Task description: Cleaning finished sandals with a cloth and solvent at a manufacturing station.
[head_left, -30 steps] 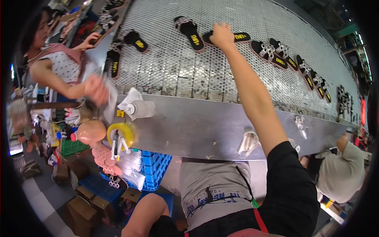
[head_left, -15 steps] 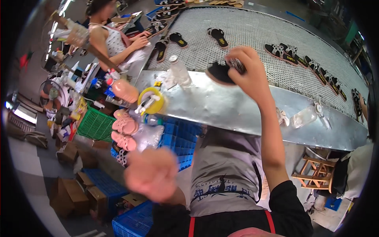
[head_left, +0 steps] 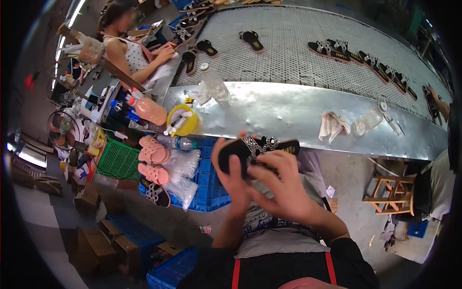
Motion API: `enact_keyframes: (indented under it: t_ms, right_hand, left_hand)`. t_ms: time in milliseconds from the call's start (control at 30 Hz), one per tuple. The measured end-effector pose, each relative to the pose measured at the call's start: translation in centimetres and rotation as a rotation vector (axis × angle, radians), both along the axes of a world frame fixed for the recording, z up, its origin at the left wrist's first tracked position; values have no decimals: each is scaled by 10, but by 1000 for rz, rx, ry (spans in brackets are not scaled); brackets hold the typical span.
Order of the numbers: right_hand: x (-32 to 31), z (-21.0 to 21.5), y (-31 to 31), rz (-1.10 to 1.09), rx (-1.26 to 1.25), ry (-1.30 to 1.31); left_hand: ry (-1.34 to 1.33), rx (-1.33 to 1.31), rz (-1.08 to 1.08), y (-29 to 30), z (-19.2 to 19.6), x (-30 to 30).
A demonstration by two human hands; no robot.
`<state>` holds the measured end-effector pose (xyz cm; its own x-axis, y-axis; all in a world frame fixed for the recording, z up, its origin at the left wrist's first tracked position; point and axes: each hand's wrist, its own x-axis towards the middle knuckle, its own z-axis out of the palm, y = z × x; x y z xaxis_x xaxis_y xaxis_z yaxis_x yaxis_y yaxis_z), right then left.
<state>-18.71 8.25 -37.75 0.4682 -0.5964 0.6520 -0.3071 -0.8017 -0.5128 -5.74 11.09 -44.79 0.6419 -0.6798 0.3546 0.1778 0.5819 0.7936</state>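
A black sandal [head_left: 229, 155] with silver beaded straps is held in front of my apron, just off the near edge of the metal ledge. My left hand [head_left: 235, 185] grips its left end, thumb across the sole. From the right, my right hand [head_left: 286, 185] has bent fingers on the straps and the sandal's near side; its fingertips are partly hidden. Similar black sandals lie on the wire-mesh belt [head_left: 284, 29] beyond: a single sandal [head_left: 251, 42] in the middle and a row [head_left: 385, 72] at the right.
On the metal ledge [head_left: 269, 113] stand a clear bottle [head_left: 214, 83], a yellow tape roll [head_left: 182, 120], a cloth [head_left: 334, 126] and a glass jar [head_left: 369, 119]. Pink sandals [head_left: 154, 150] and plastic bags lie by a blue crate [head_left: 211, 192]. A co-worker [head_left: 126, 50] sits far left.
My right hand has brought the sandal down from above the ledge toward my body. My left hand has come up and right and now grips the sandal too.
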Motion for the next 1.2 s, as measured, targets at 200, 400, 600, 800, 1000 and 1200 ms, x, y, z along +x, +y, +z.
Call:
enact_keyframes:
  t_ms: [200,400,600,800,1000,1200]
  right_hand:
    - [-58,-24,-33,54,299,225]
    - [-80,-88,-18,418,1530,-174]
    - [-92,-98,-3,227,1692,-158]
    - [-73,-107,25,107,1834,-420]
    - [-50,-103,4,203,1752,-567]
    - [-17,-97,-66,111,1247,-526]
  left_hand:
    - [189,304,-296,-18,-6,21]
    - [293,391,-487,-35,-21,5]
    - [432,609,-637,-40,-59,-10]
    - [644,658,-676,-51,-66,-19]
    - [512,760,-859,-89,-50,0]
    - [-404,615,-548,-128,-16,10]
